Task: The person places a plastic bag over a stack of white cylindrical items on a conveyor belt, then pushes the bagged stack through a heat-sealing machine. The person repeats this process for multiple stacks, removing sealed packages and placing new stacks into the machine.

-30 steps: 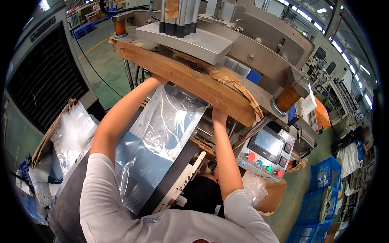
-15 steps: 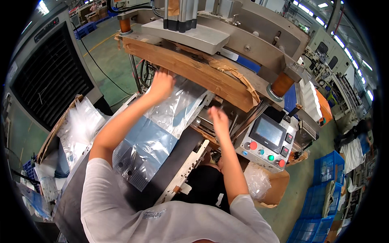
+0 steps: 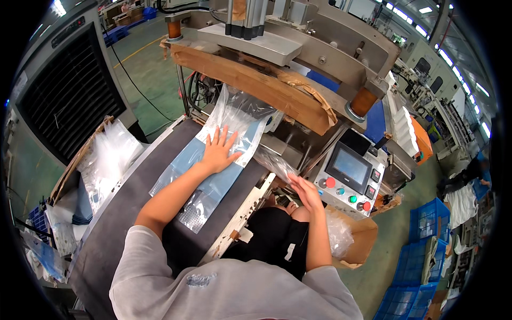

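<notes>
My left hand (image 3: 217, 152) lies flat with fingers spread on a clear plastic bag (image 3: 245, 114) over blue, sheet-like contents (image 3: 194, 166). The bags lie on a dark work surface (image 3: 133, 178), their far end under the brown-covered bar (image 3: 250, 88) of a machine. To the right, my right hand (image 3: 305, 193) has its fingers fairly straight and close together, with a narrow strip of clear plastic film (image 3: 273, 161) at the fingertips. The thumb's grip on it is partly hidden.
Right of my right hand stands a control panel (image 3: 349, 173) with a screen and coloured buttons. Below it, a cardboard box (image 3: 362, 240) holds crumpled film. On the left, another box holds clear bags (image 3: 112, 160). Blue crates (image 3: 426, 229) stand on the floor at right.
My left hand has moved back from under the bar and now presses flat on the bag. My right hand has come nearer and to the right, with the film strip now stretched out from it.
</notes>
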Available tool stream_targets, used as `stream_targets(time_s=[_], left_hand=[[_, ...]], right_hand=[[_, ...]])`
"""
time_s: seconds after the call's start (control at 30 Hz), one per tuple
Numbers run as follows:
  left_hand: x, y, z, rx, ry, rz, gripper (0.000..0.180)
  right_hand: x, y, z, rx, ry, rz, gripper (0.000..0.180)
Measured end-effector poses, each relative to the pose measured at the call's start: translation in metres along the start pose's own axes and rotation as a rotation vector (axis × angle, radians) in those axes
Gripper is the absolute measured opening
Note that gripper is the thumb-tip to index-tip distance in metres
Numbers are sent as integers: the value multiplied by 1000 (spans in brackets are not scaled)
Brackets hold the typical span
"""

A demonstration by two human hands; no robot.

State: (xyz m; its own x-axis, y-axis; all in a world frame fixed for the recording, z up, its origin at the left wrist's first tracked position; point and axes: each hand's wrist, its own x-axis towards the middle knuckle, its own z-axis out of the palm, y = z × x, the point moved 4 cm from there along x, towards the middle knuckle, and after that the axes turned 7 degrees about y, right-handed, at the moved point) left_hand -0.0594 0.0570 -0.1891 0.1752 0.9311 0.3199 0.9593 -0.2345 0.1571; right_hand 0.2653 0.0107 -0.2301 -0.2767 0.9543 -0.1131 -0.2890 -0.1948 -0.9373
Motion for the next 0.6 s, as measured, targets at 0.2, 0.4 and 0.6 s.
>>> stream_targets(time_s=[0.2,0.4,0.6], left_hand=[[1,1,0,24,-35,-16,73],[-1,1,1,17,3,1,72],[-1,-3,-2,28,-8,-2,73]], right_hand=[[-123,87,-237,365,409,302,40],[-230,163,-380,701,1304,-81,34],[-155,174,-279,-22,976,646,40]])
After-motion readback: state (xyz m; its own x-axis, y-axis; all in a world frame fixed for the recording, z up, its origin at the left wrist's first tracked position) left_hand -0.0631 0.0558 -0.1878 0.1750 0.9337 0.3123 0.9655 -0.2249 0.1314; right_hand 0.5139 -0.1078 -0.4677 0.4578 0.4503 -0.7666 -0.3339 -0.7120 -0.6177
